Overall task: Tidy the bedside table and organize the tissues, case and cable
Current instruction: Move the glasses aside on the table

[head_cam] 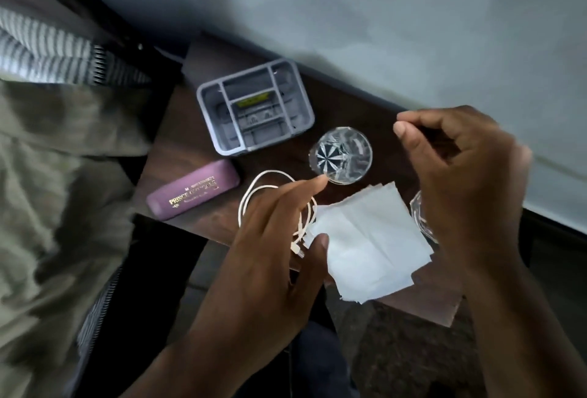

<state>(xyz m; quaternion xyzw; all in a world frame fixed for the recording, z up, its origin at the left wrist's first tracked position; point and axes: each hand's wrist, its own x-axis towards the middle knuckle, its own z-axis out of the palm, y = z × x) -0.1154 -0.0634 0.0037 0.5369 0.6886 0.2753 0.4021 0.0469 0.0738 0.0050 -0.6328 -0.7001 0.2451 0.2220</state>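
Observation:
A stack of white tissues [368,245] lies fanned near the front edge of the dark wooden bedside table [190,146]. A coiled white cable [254,194] rests just left of them. A purple glasses case [193,189] with gold lettering lies at the table's left edge. My left hand [270,248] hovers over the cable, fingers apart, thumb tip by the tissues' left corner, holding nothing. My right hand [460,175] is raised above the table's right side, fingers loosely curled, empty.
A grey divided organizer tray [206,102] stands at the back left. A cut-glass tumbler [341,154] stands mid-table; a second glass [419,216] is partly hidden under my right hand. Bedding lies to the left, a pale wall behind.

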